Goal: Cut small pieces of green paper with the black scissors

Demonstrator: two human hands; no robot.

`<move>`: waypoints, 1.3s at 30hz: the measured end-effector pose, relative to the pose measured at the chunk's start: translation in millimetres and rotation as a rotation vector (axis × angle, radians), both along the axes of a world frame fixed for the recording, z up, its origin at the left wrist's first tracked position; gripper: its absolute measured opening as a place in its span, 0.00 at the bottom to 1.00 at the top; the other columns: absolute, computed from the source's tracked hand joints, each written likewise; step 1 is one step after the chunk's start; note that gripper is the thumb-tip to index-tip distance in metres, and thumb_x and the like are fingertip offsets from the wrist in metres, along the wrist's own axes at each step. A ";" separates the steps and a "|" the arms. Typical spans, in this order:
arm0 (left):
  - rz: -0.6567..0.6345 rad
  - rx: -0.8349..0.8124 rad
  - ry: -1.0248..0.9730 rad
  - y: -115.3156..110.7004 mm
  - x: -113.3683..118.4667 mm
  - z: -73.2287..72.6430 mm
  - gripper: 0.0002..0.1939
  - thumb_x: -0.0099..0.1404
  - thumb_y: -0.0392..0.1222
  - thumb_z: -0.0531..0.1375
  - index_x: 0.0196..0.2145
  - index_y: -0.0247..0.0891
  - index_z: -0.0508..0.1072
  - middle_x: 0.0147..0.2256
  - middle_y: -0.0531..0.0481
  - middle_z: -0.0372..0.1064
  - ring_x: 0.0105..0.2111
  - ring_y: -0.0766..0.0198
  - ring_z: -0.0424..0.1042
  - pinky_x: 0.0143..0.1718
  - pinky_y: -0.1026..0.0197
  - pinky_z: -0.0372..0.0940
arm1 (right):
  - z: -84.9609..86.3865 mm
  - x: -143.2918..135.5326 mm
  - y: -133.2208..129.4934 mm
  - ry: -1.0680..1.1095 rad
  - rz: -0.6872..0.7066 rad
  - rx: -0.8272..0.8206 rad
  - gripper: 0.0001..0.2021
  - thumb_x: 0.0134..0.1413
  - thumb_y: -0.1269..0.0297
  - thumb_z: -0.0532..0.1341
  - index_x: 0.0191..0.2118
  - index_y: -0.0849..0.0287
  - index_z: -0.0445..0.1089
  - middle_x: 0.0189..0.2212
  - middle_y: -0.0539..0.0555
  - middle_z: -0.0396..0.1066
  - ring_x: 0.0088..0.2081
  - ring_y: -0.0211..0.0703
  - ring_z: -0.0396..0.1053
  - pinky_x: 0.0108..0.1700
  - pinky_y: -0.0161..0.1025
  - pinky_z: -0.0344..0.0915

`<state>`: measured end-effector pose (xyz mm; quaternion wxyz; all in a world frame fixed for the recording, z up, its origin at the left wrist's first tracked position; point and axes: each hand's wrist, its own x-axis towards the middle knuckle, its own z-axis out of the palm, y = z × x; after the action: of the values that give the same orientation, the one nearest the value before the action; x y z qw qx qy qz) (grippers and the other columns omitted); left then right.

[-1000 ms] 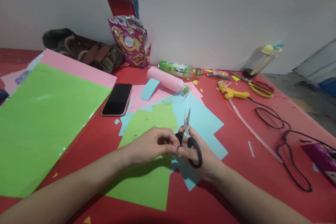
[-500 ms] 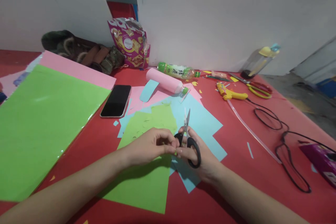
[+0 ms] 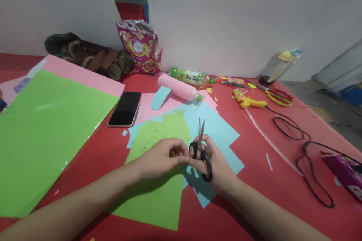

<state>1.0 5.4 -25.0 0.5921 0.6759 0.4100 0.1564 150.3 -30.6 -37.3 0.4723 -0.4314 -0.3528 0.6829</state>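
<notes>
My right hand holds black-handled scissors, their slightly parted blades pointing away from me. Its thumb meets the fingertips of my left hand, which are pinched together; whatever lies between them is hidden or too small to make out. Both hands hover over a green paper sheet strewn with small green clippings. Light blue paper lies partly under the green sheet. Farther back, a bottle wrapped in pink paper lies on its side, with a blue paper strip against it.
Left stand a phone and a large green sheet in clear wrap. Behind are a snack bag and a tea bottle. To the right lie a yellow glue gun, its black cord, red-and-yellow-handled scissors and a purple pack.
The scissors have turned slightly in my right hand, and their blades are closer together. The fingertips of both hands have shifted a little; the bits of green between them no longer show.
</notes>
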 end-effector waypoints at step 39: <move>-0.066 0.448 0.129 -10.6 5.7 -9.4 0.05 0.56 0.35 0.56 0.25 0.35 0.70 0.28 0.52 0.63 0.30 0.66 0.64 0.35 0.63 0.58 | 0.7 31.5 25.3 -0.549 -0.072 0.197 0.18 0.34 0.72 0.60 0.34 0.54 0.53 0.22 0.43 0.58 0.23 0.33 0.60 0.25 0.32 0.57</move>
<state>6.7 -5.3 -34.3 0.4047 0.8120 0.3799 0.1803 181.8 -5.2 -36.6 0.4228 -0.5644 -0.5165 0.4857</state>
